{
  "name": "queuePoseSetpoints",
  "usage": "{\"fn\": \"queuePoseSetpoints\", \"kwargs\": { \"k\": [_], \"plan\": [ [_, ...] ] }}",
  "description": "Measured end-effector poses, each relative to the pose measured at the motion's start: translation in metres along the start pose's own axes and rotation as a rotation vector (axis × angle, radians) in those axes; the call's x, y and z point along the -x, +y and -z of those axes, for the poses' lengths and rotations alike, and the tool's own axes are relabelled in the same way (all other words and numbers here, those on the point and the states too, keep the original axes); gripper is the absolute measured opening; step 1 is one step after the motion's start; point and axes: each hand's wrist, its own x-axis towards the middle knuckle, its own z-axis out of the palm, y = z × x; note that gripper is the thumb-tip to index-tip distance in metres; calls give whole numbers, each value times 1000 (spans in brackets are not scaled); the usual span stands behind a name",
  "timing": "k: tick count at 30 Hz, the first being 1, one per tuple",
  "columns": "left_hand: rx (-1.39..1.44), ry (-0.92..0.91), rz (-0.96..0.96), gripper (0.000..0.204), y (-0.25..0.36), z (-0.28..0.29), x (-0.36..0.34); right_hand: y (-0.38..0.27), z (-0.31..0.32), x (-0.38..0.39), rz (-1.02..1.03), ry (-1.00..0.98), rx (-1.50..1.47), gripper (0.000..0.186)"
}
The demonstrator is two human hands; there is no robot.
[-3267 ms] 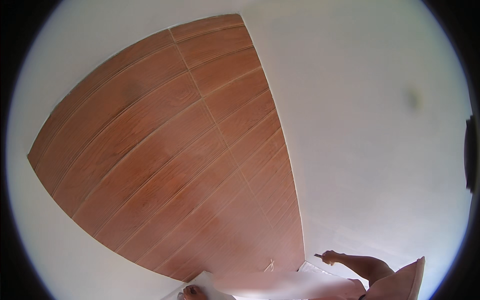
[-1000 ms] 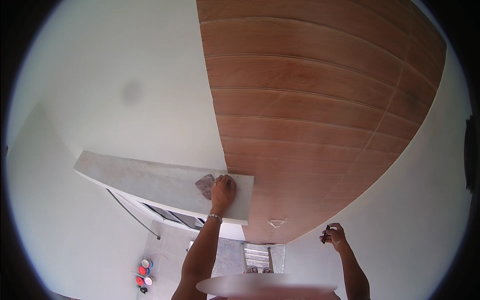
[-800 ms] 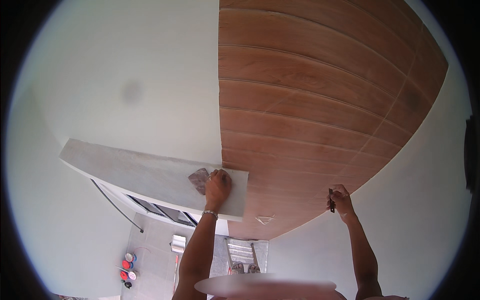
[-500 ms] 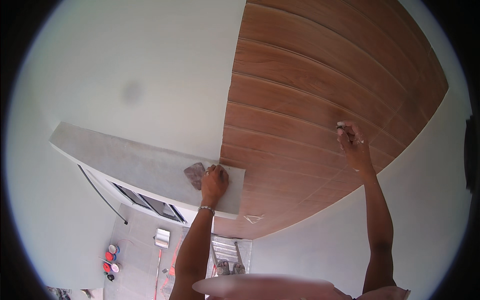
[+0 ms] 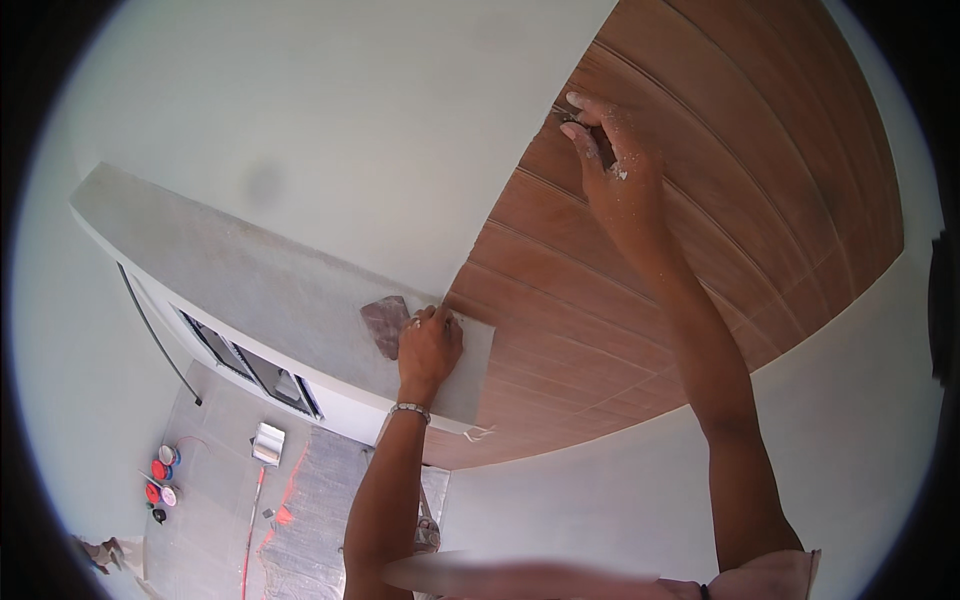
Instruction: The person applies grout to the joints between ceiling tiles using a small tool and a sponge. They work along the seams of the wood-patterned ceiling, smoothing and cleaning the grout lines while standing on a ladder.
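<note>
My right hand (image 5: pixel 618 165), dusted with white specks, is raised at the edge where brown wood-look planks (image 5: pixel 740 150) meet the white wall (image 5: pixel 350 90). Its thumb and forefinger pinch a small, thin, dark piece (image 5: pixel 573 121), too small to name, at that edge. Lower down, my left hand (image 5: pixel 430 350) rests on a grey ledge (image 5: pixel 250 245) with its fingers curled; whatever may lie under them is hidden. Beside those fingers, on the ledge, lies a flat reddish-brown piece (image 5: pixel 384 327) with a pale, dusty surface.
Far below, a ladder partly shows beneath me near plastic sheeting (image 5: pixel 320 510) on the floor. Left of it are a long red-handled tool (image 5: pixel 253 520) with a white head and several small pots (image 5: pixel 160 470). A window (image 5: pixel 245 365) sits under the ledge.
My right hand has moved up and left across the planks to their edge with the white wall, still pinching the small piece. My left hand stays on the ledge. The view has tilted.
</note>
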Motion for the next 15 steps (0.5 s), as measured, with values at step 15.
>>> {"fn": "queuePoseSetpoints", "kwargs": {
  "k": [15],
  "plan": [
    [56,-3,30,16,1,2,1,41,-33,13,261,92,94,33]
  ]
}}
